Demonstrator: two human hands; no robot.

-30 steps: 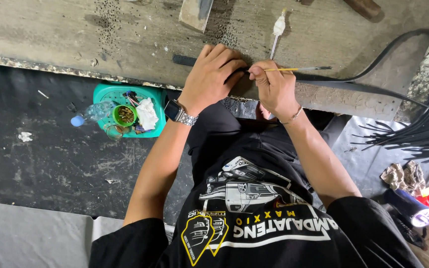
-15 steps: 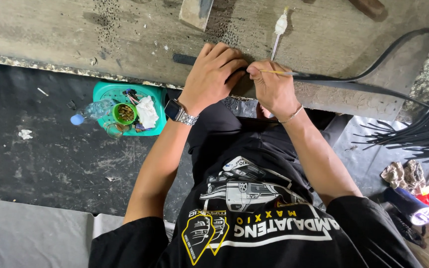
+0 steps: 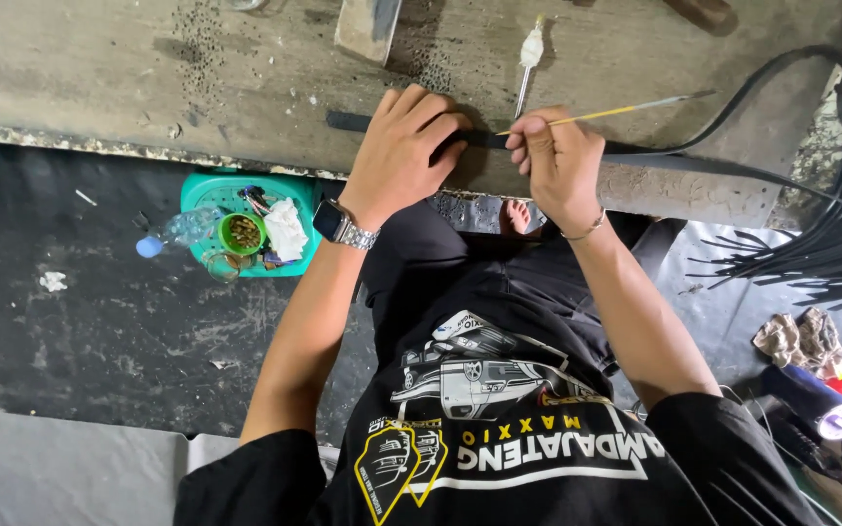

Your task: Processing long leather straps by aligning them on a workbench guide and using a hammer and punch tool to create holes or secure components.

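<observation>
My left hand [image 3: 403, 156] presses flat on a long black strip [image 3: 348, 121] that lies across the worn wooden bench [image 3: 148, 78]. A silver watch sits on that wrist. My right hand [image 3: 559, 161] pinches a thin yellow-handled brush [image 3: 616, 110], whose shaft points up and to the right while its lower end meets the strip between my hands. The black strip carries on to the right past my right hand [image 3: 733, 168] and curves off the bench.
A second brush with a white wrapped end [image 3: 530, 49] lies on the bench above my hands, beside a wooden block [image 3: 367, 27]. A green tray [image 3: 202, 190] with a small cup, cloth and bottle sits on the dark floor. Many black strips [image 3: 830, 244] hang at right.
The brush in my right hand has swung from nearly level to slanting up and right. My left hand has stayed on the strip.
</observation>
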